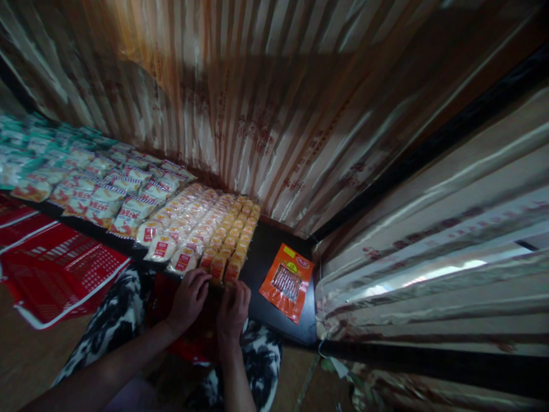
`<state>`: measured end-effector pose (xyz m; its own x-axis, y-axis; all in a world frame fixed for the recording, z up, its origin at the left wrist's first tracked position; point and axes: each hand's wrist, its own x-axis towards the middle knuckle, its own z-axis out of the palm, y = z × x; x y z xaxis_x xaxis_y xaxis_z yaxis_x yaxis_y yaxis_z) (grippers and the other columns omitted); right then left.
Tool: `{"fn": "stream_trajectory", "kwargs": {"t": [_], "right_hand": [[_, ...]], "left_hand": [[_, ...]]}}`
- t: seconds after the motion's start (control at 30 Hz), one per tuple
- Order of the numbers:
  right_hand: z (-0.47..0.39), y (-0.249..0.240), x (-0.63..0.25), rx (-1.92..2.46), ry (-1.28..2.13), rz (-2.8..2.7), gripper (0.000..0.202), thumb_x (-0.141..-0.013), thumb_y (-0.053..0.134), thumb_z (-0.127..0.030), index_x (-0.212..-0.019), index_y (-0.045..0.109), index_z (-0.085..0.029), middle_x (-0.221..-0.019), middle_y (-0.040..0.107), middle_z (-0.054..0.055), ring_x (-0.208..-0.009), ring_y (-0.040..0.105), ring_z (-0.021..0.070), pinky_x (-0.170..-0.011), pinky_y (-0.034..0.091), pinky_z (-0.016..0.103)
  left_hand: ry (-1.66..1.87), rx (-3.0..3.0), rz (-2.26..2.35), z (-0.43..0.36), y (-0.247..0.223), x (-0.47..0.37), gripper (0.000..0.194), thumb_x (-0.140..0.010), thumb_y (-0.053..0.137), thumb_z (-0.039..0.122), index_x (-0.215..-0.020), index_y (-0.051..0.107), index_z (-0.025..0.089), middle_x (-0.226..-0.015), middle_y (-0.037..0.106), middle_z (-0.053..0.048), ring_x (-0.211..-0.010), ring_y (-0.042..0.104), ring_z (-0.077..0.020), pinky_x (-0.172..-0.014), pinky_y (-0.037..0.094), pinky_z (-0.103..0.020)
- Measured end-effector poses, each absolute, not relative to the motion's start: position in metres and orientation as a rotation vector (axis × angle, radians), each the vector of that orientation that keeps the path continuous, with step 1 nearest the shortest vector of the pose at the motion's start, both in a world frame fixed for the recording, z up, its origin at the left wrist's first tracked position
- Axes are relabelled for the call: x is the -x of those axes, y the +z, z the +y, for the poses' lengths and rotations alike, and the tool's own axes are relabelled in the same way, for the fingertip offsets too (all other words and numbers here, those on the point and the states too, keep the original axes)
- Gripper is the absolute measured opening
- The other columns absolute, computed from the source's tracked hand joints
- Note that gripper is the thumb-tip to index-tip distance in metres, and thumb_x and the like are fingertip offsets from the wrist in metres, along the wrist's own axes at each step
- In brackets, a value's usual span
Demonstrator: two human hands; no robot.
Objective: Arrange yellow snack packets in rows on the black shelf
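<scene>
I have the left hand (191, 294) and right hand (234, 309) curled at the front of the small yellow plastic-wrapped blocks (218, 267), rowed on the smooth black worktop (268, 252); from here I can't tell whether either grip grasps one.

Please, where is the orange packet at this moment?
In the head view, the orange packet lies on the black surface, right of the yellow packs.

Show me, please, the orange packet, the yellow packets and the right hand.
Orange packet (287, 282), head view: middle of its front.
Yellow packets (232, 236), head view: middle of the rows.
Right hand (232, 312), head view: back of the hand.
</scene>
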<state>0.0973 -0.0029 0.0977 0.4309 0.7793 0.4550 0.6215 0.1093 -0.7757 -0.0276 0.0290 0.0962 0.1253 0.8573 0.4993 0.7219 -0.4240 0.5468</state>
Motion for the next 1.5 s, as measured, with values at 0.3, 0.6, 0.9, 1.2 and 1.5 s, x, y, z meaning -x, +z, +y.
{"fn": "stream_trajectory", "kwargs": {"t": [0.3,0.6,0.9,1.2,1.5], "right_hand": [[0.040,0.095,-0.113,1.616,0.332,-1.174,0.054,-0.095,0.023,-0.041,-0.138,0.034,-0.009,-0.147,0.029,0.020,-0.138,0.025,0.0260,-0.109,0.024,0.052],[0.066,0.084,-0.101,1.643,0.419,-1.205,0.061,-0.094,0.024,-0.045,-0.142,0.028,-0.006,-0.146,0.032,0.020,-0.138,0.025,0.0263,-0.109,0.025,0.054],[0.060,0.095,-0.117,1.639,0.484,-1.088,0.061,-0.094,0.028,-0.047,-0.142,0.031,-0.010,-0.147,0.033,0.017,-0.137,0.030,0.0252,-0.110,0.027,0.049],[0.085,0.089,-0.121,1.626,0.476,-1.171,0.059,-0.094,0.024,-0.046,-0.139,0.037,-0.010,-0.146,0.035,0.017,-0.137,0.029,0.0235,-0.110,0.026,0.050],[0.082,0.088,-0.122,1.581,0.536,-1.145,0.056,-0.094,0.027,-0.045,-0.139,0.037,-0.012,-0.146,0.035,0.015,-0.136,0.031,0.0221,-0.111,0.027,0.047]], "left_hand": [[1.110,-2.623,1.618,0.055,0.102,0.015,0.050,-0.089,0.043,0.023,-0.138,0.035,0.013,-0.147,0.031,-0.019,-0.140,0.017,-0.0313,-0.109,0.027,-0.052],[0.937,-2.745,1.591,0.071,0.091,0.010,0.055,-0.091,0.042,0.031,-0.141,0.031,0.013,-0.150,0.029,-0.016,-0.141,0.016,-0.0274,-0.112,0.021,-0.048],[1.067,-2.693,1.589,0.071,0.096,0.011,0.053,-0.091,0.040,0.028,-0.142,0.031,0.016,-0.150,0.029,-0.014,-0.141,0.017,-0.0266,-0.112,0.023,-0.049],[1.056,-2.697,1.569,0.087,0.096,-0.002,0.051,-0.090,0.042,0.029,-0.140,0.036,0.017,-0.148,0.034,-0.014,-0.141,0.020,-0.0278,-0.110,0.027,-0.048],[1.068,-2.661,1.515,0.086,0.099,-0.001,0.048,-0.091,0.041,0.031,-0.137,0.039,0.018,-0.148,0.034,-0.011,-0.140,0.023,-0.0270,-0.111,0.025,-0.048]]}}
